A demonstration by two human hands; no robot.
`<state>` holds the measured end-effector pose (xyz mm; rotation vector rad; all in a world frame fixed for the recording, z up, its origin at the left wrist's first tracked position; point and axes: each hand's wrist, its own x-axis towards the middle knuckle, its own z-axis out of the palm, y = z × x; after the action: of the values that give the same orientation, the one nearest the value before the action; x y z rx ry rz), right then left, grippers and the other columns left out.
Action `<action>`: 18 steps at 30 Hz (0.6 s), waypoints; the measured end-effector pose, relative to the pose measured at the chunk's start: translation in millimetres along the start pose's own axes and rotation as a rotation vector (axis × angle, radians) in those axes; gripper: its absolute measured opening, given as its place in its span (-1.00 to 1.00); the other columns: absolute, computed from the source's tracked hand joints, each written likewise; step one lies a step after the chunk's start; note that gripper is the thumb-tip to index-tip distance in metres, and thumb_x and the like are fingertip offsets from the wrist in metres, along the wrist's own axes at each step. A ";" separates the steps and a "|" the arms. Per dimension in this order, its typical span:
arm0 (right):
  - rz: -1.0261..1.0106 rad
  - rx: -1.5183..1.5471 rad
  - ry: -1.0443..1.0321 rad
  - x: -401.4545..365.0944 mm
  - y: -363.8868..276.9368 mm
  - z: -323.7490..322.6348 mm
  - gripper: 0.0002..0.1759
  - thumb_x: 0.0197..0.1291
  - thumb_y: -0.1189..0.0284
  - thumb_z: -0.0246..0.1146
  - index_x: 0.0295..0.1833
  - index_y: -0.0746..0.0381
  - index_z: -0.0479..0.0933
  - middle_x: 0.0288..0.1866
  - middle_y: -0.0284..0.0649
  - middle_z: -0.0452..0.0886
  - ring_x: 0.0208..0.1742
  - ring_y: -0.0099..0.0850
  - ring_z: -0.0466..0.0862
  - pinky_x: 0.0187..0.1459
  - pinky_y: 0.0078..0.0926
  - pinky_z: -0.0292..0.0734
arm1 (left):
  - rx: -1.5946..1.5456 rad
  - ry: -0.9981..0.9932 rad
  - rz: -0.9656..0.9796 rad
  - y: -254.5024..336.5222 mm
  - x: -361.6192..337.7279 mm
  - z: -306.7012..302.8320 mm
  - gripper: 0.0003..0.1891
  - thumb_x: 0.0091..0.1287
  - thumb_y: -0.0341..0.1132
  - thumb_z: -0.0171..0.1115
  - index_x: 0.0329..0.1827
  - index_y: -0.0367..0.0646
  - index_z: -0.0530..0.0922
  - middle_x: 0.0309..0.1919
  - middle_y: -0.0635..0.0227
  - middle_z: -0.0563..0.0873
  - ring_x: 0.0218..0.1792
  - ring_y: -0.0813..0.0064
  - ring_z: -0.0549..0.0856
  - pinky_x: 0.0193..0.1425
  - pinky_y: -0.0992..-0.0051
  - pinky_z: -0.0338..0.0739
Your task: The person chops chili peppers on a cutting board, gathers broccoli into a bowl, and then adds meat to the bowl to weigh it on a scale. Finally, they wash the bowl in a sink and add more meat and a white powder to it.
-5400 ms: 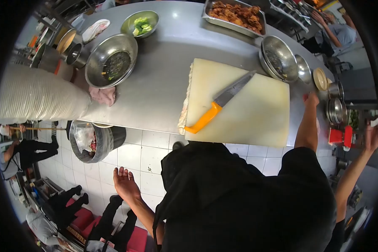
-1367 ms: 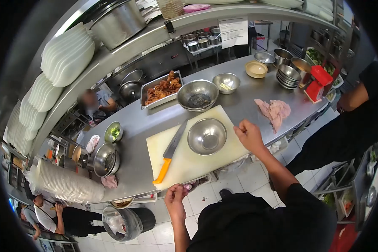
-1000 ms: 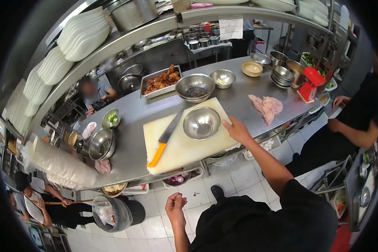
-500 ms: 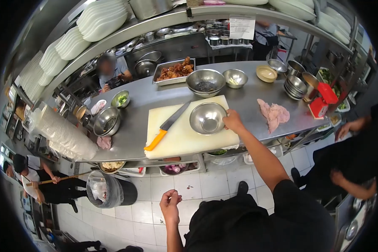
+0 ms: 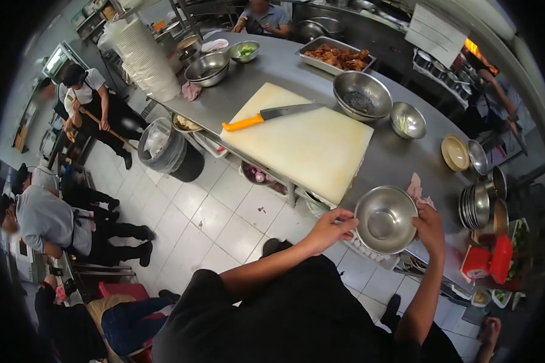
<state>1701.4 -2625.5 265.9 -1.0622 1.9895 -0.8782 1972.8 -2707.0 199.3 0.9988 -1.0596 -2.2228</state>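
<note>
Beyond the right end of the cutting board I hold a metal bowl (image 5: 384, 219), with nothing in it that I can see. My right hand (image 5: 429, 228) is closed on its right rim. At the opposite rim my left hand (image 5: 332, 231) has its fingers and thumb drawn together against the edge. The white cutting board (image 5: 309, 145) lies on the steel counter, bearing a knife (image 5: 266, 117) with a yellow handle. A pink cloth (image 5: 416, 189) is just behind the bowl, partly hidden by it.
Along the counter's back stand a tray of fried meat (image 5: 337, 56), a large metal bowl (image 5: 362, 95) and a smaller bowl (image 5: 407, 120). A red scale (image 5: 487, 260) is at right. Left below are a bin (image 5: 172, 151) and a person (image 5: 97, 109) holding a long handle.
The bowl has left the cutting board and moved right toward me in my right hand. My left hand has come up to its rim. The view has turned.
</note>
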 end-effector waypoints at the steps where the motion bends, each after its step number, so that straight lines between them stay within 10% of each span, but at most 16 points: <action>1: -0.043 0.047 -0.008 2.7 11.1 -5.1 -0.59 -0.02 0.61 0.17 0.03 0.42 0.53 -0.32 -0.21 0.64 -0.36 -0.52 0.60 -0.37 -0.56 0.47 | -0.025 -0.036 -0.046 -3.7 3.0 10.2 -0.66 0.35 -0.34 0.29 0.09 -0.32 0.48 -0.08 0.21 0.59 -0.19 0.39 0.72 -0.04 0.44 0.69; 9: -0.431 -0.238 0.267 -21.9 86.4 -72.2 -0.68 0.11 0.56 0.20 0.03 0.29 0.55 -0.28 -0.27 0.62 -0.43 -0.60 0.57 -0.49 -0.62 0.45 | 0.039 -0.195 -0.169 -20.7 56.1 81.3 -0.89 0.32 -0.53 0.20 -0.15 -0.25 0.46 -0.25 0.21 0.64 -0.24 0.35 0.73 -0.12 0.35 0.73; 11: 0.039 0.062 0.378 -53.2 74.0 -102.2 -0.73 0.20 0.45 0.28 -0.01 0.35 0.56 -0.43 -0.17 0.61 -0.49 -0.45 0.58 -0.42 -0.48 0.50 | 0.109 -0.306 -0.180 -18.5 76.1 113.0 -0.91 0.34 -0.56 0.14 -0.16 -0.23 0.45 -0.24 0.23 0.66 -0.23 0.40 0.71 -0.13 0.36 0.71; 18: 0.337 0.160 0.806 -139.6 105.8 -214.0 -0.82 0.27 0.45 0.20 -0.05 0.26 0.55 -0.41 -0.40 0.54 -0.54 -0.67 0.47 -0.54 -0.71 0.34 | 0.219 -0.532 -0.268 -23.9 99.6 174.8 -0.88 0.32 -0.54 0.21 -0.19 -0.19 0.44 -0.22 0.31 0.63 -0.26 0.48 0.68 -0.21 0.45 0.68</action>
<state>1541.8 -2408.4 328.2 -0.2529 2.5711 -1.3800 1772.6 -2680.6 215.4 0.6712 -1.4952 -2.7259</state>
